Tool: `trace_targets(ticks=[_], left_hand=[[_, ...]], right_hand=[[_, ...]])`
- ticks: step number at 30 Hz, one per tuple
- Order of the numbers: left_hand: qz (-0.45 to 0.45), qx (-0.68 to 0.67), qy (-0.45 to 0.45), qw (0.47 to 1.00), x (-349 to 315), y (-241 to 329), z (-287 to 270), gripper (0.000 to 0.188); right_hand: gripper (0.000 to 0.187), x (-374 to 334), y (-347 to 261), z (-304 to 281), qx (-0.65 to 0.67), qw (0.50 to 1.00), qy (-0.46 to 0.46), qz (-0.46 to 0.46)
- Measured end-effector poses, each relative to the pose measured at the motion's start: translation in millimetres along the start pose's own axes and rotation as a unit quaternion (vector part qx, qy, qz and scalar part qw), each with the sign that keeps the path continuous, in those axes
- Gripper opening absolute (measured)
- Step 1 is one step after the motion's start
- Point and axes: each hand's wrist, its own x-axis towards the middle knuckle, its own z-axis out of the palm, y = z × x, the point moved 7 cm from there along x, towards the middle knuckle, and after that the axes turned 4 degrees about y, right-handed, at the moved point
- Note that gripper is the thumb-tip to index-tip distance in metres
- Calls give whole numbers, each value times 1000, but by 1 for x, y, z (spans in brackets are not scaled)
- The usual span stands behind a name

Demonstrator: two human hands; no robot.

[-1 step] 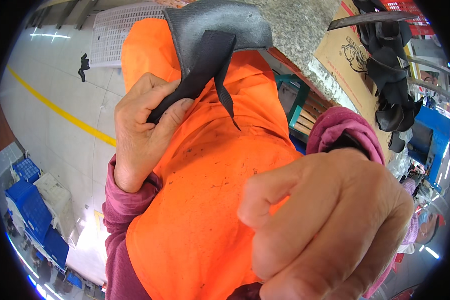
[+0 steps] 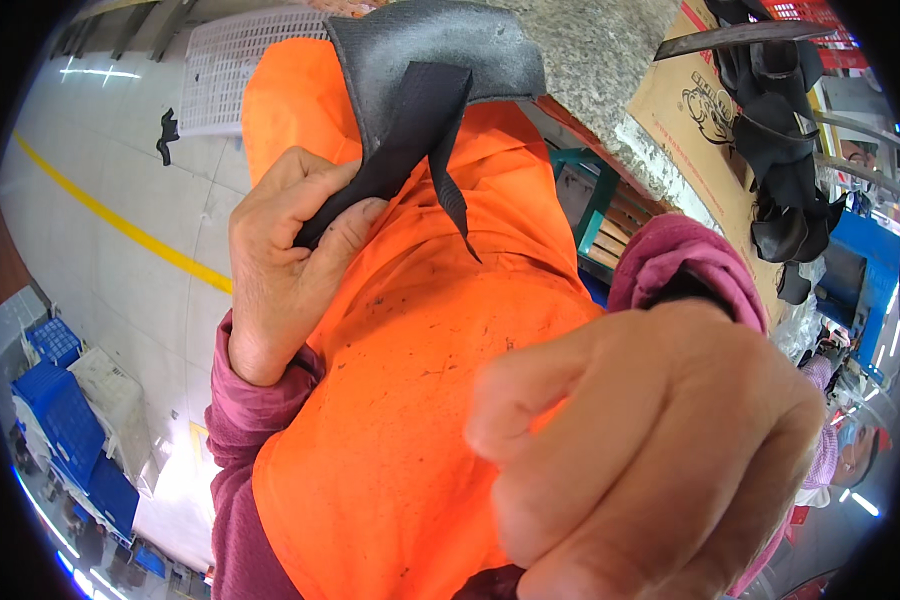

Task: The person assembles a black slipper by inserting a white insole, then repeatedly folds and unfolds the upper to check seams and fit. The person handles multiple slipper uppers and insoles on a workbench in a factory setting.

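Between its thumb and fingers, my left hand grips the lower end of a black fabric band. The band lies against a curved dark-grey, leather-like piece, which reaches up to the stone-topped table edge. A loose pointed tail of the band hangs down over the orange apron covering my lap. Large and close at the lower right is my right hand, fingers curled inward and slightly blurred. Its fingertips are hidden, so whatever they hold cannot be made out.
At upper right stands a speckled stone tabletop with a brown cardboard sheet and several black cut pieces. A white perforated basket sits at upper left. A black scrap lies on the floor; blue crates stand lower left.
My right hand has shifted slightly to the left and down. The left hand and the black band stay where they were.
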Motion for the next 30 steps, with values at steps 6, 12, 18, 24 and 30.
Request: trace_targets(ticks=[6,12,18,24,30], left_hand=[[10,-6,-4,1000,1,1,-1,20],[-1,-6,6,1000,2,0,-3,21],[24,4,-23,999,4,12,-1,25],[34,-24,-67,997,5,27,1,30],[45,7,-63,997,0,34,1,30]], right_hand=[[11,1,3,0,-8,1000,2,8],[11,1,-11,-1,-35,999,-1,-13],[13,12,-12,-22,-214,974,-3,-75],[33,23,0,-30,-640,745,-178,-66],[36,19,24,-40,-698,688,-198,5]])
